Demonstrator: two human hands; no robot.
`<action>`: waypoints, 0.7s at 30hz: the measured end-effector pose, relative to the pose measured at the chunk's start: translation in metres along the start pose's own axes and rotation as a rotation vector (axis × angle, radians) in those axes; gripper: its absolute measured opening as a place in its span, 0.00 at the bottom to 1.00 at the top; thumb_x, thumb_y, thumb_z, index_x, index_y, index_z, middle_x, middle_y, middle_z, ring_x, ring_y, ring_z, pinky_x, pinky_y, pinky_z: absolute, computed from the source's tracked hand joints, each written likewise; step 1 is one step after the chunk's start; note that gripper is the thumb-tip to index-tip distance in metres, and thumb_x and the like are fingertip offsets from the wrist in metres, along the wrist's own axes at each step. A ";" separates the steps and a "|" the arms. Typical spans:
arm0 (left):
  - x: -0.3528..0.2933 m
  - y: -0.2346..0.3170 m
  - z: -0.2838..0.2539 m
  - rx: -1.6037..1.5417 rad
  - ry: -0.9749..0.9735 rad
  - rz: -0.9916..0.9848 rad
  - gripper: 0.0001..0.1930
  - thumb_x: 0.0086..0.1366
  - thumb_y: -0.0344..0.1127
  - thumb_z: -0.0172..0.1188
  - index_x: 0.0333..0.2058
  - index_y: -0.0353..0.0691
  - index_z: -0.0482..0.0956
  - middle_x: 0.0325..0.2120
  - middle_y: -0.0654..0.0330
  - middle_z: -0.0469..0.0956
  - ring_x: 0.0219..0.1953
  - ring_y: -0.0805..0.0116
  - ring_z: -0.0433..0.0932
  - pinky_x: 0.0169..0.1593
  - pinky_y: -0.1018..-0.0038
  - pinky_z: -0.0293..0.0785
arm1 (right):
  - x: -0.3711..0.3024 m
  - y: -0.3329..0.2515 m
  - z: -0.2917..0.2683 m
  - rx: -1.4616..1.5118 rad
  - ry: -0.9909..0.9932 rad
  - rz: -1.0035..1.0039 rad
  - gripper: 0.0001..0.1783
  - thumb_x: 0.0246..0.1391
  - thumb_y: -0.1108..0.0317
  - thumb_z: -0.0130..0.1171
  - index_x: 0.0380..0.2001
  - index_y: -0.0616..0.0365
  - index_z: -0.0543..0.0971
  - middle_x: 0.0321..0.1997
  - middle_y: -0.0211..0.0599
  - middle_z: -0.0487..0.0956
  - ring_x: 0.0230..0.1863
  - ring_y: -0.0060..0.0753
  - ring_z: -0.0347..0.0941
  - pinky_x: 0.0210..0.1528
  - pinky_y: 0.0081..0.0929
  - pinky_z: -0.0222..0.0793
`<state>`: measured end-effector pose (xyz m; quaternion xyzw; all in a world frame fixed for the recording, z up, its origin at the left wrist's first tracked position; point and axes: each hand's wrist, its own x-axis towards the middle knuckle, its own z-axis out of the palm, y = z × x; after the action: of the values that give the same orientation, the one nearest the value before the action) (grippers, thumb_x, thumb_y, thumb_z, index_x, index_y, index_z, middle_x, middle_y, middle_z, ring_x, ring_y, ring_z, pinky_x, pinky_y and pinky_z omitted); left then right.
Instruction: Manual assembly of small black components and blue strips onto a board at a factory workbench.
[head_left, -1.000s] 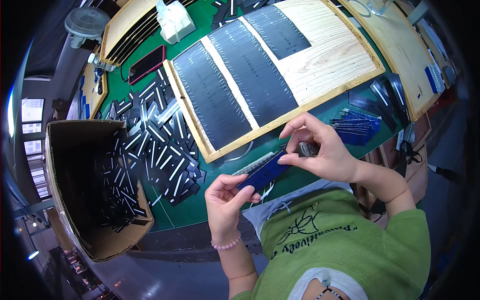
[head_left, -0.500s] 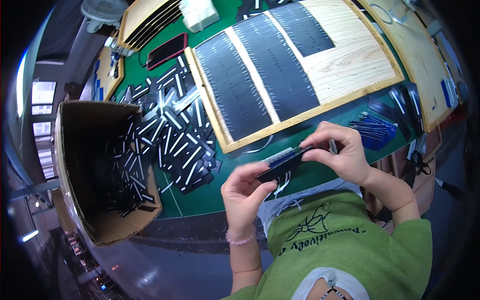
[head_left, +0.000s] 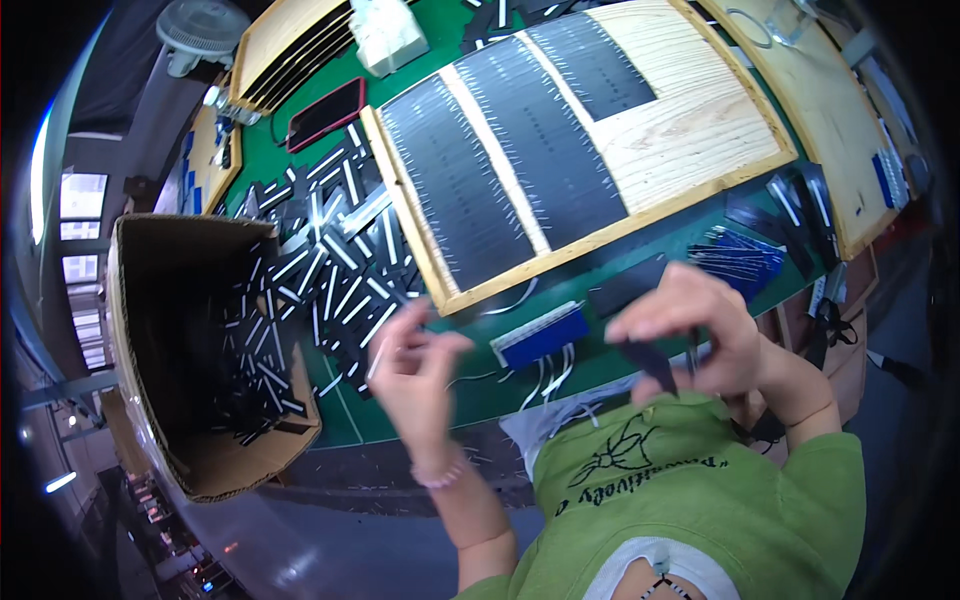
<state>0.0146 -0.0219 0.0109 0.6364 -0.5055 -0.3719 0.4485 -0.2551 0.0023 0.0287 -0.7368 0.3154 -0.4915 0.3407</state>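
My right hand (head_left: 695, 330) is closed on a dark flat strip (head_left: 650, 364) that hangs below its fingers; a thin metallic thing, too blurred to name, also shows by the palm. My left hand (head_left: 415, 375) is smeared by motion beside the pile of black pieces with white stripes (head_left: 345, 290), fingers bent; whether it holds anything is unclear. Between the hands, a blue block with a pale toothed edge (head_left: 545, 338) lies on the green table, white ties (head_left: 550, 380) at its near side. Just beyond my right hand is a flat black piece (head_left: 627, 287).
A wooden tray (head_left: 620, 222) with rows of black pin-edged sheets stands ahead. A cardboard box (head_left: 215, 455) of black pieces is at the left. Blue pieces with thin wires (head_left: 740, 262) lie at right. A red-edged phone (head_left: 327, 113) and white packet (head_left: 388, 38) are farther back.
My hands have parted: the left moved left toward the striped pile, the right slightly nearer my body. The dark strip held across both hands has left the left hand; the blue block is uncovered.
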 end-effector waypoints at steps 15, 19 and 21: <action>0.004 0.020 -0.043 -0.003 0.357 0.187 0.13 0.61 0.22 0.58 0.45 0.32 0.73 0.26 0.60 0.76 0.22 0.79 0.74 0.26 0.86 0.69 | -0.020 0.051 -0.002 -0.615 -0.307 0.216 0.22 0.37 0.66 0.69 0.39 0.57 0.76 0.39 0.33 0.73 0.39 0.37 0.69 0.36 0.30 0.71; -0.026 0.030 -0.015 -0.150 0.006 0.078 0.11 0.69 0.29 0.47 0.41 0.27 0.75 0.31 0.54 0.79 0.22 0.74 0.77 0.29 0.82 0.74 | -0.007 0.034 0.010 -0.553 -0.110 0.066 0.20 0.40 0.64 0.69 0.36 0.60 0.74 0.36 0.36 0.74 0.37 0.40 0.70 0.38 0.31 0.71; -0.037 0.028 0.014 -0.158 -0.240 -0.003 0.18 0.72 0.37 0.44 0.39 0.25 0.77 0.31 0.54 0.79 0.23 0.74 0.76 0.28 0.81 0.72 | 0.001 0.023 0.025 -0.521 -0.060 -0.132 0.15 0.41 0.67 0.68 0.33 0.56 0.74 0.32 0.33 0.73 0.34 0.37 0.70 0.31 0.29 0.71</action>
<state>-0.0150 0.0087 0.0334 0.5509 -0.5237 -0.4848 0.4326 -0.2346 -0.0070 0.0040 -0.8330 0.3723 -0.3926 0.1159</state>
